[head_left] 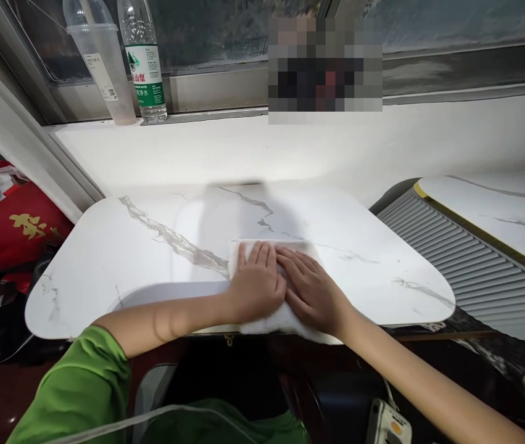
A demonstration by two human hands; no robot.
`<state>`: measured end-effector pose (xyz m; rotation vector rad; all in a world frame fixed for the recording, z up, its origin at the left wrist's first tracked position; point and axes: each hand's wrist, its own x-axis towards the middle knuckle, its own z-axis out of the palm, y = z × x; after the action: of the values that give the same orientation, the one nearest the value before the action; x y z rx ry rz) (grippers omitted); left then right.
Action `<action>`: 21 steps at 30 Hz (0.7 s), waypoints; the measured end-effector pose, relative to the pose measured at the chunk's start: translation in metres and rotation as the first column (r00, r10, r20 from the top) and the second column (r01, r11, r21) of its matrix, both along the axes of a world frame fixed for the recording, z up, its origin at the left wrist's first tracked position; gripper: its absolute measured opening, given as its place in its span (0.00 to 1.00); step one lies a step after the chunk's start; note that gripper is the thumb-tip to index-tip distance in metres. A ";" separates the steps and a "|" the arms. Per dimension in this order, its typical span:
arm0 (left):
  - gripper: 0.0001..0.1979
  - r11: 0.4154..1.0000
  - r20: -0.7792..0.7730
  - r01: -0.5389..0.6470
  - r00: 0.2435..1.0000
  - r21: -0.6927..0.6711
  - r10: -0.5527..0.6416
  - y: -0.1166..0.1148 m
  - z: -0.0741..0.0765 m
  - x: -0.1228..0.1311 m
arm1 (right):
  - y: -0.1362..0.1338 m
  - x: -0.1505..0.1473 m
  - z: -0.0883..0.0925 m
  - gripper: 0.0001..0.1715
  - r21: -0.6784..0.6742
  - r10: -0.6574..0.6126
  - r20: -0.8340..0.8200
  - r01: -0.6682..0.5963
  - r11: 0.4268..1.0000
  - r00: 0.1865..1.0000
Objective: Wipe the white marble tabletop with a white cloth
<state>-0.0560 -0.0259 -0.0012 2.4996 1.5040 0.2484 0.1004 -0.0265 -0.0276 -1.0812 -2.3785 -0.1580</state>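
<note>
A white cloth (274, 322) lies folded on a white marble-patterned table (109, 265), near its front edge, with one corner reaching over that edge. My left hand (257, 285) presses flat on the cloth, fingers stretched forward. Beside it, touching it, my right hand (311, 288) also rests flat on the cloth with its fingers extended and angled to the left. Neither hand is wrapped around the cloth. What lies under the palms is hidden.
On the windowsill stand a clear plastic cup (116, 77) and a water bottle (148, 83). A red bag (12, 228) is at the left. To the right is a grey ribbed cabinet (466, 265) with a marble-patterned top. A white device (389, 422) sits below the table.
</note>
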 end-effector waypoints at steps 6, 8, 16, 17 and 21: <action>0.30 1.000 0.068 0.020 0.997 -0.014 -0.019 0.047 -0.005 0.034 | 0.044 0.034 0.000 0.27 -0.035 -0.042 -0.013 0.042 0.999 0.999; 0.30 1.000 0.078 0.014 0.997 -0.022 -0.012 0.072 -0.006 0.039 | 0.070 0.039 0.000 0.27 -0.064 -0.047 -0.023 0.045 0.997 0.999; 0.26 0.997 0.068 -0.068 0.996 0.033 0.066 0.182 -0.005 0.025 | 0.188 0.016 0.002 0.25 -0.159 -0.079 -0.032 0.073 0.985 0.996; 0.25 0.996 0.076 -0.075 0.995 0.046 0.072 0.193 -0.005 0.020 | 0.199 0.008 0.002 0.25 -0.166 -0.107 -0.030 0.101 0.981 0.994; 0.22 0.988 0.062 -0.112 0.992 0.111 0.106 0.222 -0.002 0.000 | 0.229 -0.020 0.006 0.25 -0.206 -0.230 -0.029 0.220 0.954 0.973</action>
<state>-0.0555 0.1959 -0.0037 2.4763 1.6498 0.4301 0.0803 0.2021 -0.0212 -1.4345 -2.2559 0.0333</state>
